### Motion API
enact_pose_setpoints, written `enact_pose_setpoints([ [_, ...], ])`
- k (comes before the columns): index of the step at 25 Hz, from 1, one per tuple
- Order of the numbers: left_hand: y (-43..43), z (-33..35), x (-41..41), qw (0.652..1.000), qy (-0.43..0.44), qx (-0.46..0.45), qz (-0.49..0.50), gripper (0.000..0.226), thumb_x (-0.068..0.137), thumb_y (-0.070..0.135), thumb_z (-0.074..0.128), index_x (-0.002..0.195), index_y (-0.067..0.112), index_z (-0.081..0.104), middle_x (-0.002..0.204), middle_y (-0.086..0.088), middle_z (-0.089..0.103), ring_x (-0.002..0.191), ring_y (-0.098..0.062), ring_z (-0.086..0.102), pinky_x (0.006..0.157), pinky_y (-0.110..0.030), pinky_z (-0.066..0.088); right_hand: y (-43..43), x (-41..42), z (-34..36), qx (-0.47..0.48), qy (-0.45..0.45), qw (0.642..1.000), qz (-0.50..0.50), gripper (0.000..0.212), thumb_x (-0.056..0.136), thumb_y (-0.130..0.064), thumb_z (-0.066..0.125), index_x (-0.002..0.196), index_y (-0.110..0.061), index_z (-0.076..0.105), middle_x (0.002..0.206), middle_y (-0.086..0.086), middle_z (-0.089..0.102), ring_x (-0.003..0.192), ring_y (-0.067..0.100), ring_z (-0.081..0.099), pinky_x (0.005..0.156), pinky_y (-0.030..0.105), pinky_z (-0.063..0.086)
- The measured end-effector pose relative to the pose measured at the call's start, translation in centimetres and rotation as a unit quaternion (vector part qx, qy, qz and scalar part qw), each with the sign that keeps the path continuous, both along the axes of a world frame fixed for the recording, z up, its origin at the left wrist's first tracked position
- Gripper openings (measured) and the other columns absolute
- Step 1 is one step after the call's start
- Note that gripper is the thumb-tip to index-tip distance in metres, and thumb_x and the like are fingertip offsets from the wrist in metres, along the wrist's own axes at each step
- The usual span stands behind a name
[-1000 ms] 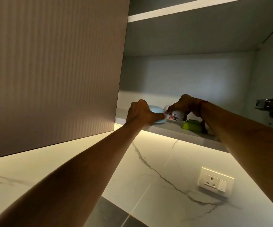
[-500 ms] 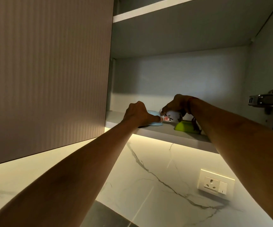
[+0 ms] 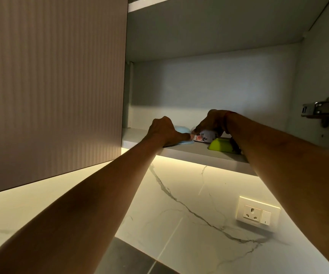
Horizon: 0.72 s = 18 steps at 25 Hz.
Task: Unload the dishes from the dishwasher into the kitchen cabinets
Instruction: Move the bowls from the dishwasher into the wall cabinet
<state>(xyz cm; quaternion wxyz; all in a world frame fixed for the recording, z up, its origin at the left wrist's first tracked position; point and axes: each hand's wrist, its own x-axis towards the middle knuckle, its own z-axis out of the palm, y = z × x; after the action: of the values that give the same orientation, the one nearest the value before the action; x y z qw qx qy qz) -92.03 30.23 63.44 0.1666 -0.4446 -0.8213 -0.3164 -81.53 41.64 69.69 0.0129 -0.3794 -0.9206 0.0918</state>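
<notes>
Both my arms reach up into an open wall cabinet. My left hand [image 3: 165, 133] grips a pale blue bowl [image 3: 181, 129] that lies upside down on the bottom shelf [image 3: 197, 153]. To its right, my right hand [image 3: 211, 122] holds a white bowl with a flower print [image 3: 204, 137] from above, tilted on the shelf. The two bowls almost touch. A lime green bowl [image 3: 219, 145] lies upside down at the right, partly behind my right forearm.
The ribbed brown cabinet door [image 3: 51, 86] hangs closed at the left. A metal hinge [image 3: 325, 112] sticks out on the cabinet's right side. An upper shelf [image 3: 151, 3] runs above. A marble backsplash with a wall socket [image 3: 257, 213] lies below.
The floral bowl has come down onto the shelf beside the blue one, with both hands staying on their bowls. The view has shifted slightly to the right.
</notes>
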Motion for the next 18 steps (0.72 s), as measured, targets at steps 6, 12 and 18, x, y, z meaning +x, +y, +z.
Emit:
enact_pose_setpoints([
  [6,0.2,0.0,-0.3,0.999,-0.006,-0.036,-0.035,0.072,0.081,0.063,0.062,0.121,0.003,0.052,0.113,-0.011,0.059,0.101,-0.023,0.054,0.073,-0.026,0.036,1.3,-0.6,-0.3,0.01,0.062,0.998,-0.032,0.062,0.092,-0.039,0.061,0.129,0.009,0.047,0.118,0.022,0.059,0.118,0.032,0.055,0.094,0.035,0.045],
  [12,-0.2,0.6,-1.1,0.988,-0.117,-0.032,-0.096,0.051,0.085,0.041,0.068,0.118,0.007,0.05,0.103,-0.005,0.05,0.087,-0.016,0.048,0.066,-0.024,0.039,1.4,-1.1,-0.8,0.112,0.021,0.993,-0.037,0.061,0.092,-0.048,0.056,0.123,0.005,0.057,0.095,0.015,0.057,0.097,0.027,0.059,0.095,0.036,0.046],
  [18,-0.2,0.0,-1.4,0.992,-0.058,-0.053,-0.095,0.064,0.085,0.053,0.064,0.127,0.009,0.046,0.114,-0.005,0.05,0.095,-0.017,0.046,0.075,-0.028,0.037,1.5,-1.4,-1.2,0.101,0.082,0.991,-0.032,0.05,0.103,-0.037,0.038,0.136,-0.001,0.048,0.126,0.023,0.057,0.114,0.033,0.056,0.097,0.034,0.043],
])
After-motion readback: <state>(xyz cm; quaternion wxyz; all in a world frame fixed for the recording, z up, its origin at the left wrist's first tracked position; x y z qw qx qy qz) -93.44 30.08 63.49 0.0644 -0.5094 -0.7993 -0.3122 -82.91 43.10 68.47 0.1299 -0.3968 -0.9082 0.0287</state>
